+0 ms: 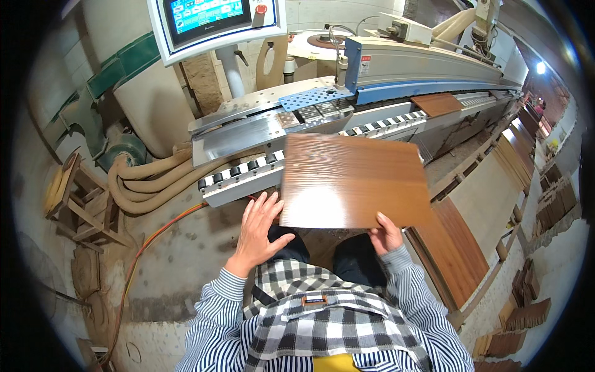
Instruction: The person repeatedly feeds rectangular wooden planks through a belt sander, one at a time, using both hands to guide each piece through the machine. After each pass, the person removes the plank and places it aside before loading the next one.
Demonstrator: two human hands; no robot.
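A brown wood-grain panel point(353, 180) with a glossy, ridged face is held up in front of my body, close to the edge of the edge-banding machine point(427, 65). My right hand point(386, 234) pinches its near edge towards the right corner, thumb on top and the other fingers beneath. Beside the panel's left edge, my left hand point(256, 230) has its fingers spread and holds nothing; whether a fingertip touches the panel I cannot tell. Behind the panel runs the machine's roller rail point(245, 173), partly covered by it. Farther along the rail lies another brown panel point(437, 104).
A stack of brown panels point(462, 251) lies close on my right, with a long row of boards point(486, 183) beyond. A control screen point(207, 15) stands at the upper left. Thick dust hoses point(149, 186), an orange cable point(145, 254) and a wooden stool point(83, 201) occupy the left side.
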